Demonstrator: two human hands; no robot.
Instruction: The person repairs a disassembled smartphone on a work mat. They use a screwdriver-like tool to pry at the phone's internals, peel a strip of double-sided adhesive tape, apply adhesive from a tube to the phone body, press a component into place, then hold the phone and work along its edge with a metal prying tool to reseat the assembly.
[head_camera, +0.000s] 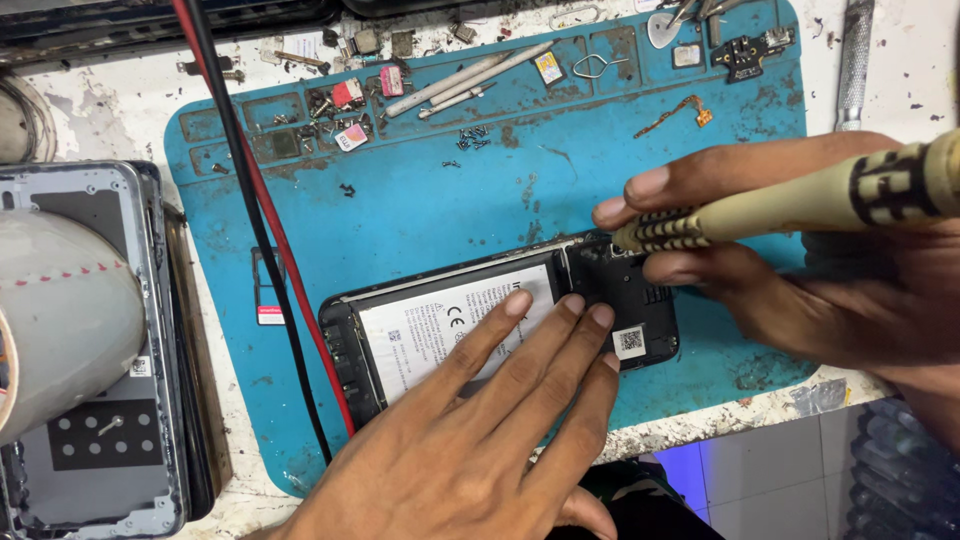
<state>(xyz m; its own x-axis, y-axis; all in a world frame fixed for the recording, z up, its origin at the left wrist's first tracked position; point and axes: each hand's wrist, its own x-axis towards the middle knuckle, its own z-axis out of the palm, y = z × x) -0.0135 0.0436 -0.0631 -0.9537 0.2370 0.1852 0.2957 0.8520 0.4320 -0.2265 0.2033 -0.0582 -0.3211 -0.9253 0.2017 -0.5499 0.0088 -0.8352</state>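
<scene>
Both hands work. My left hand (500, 420) presses flat, fingers together, on the opened phone (500, 325). My right hand (800, 270) pinches a screwdriver (800, 205) at its top edge; blue mat (420, 200) lies open beyond.

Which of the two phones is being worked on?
The opened phone on the blue mat, under both hands; the other lies untouched at left.

Opened phone (450, 325) lies back-up on the blue mat, screwdriver (790, 205) tip at its top.
</scene>
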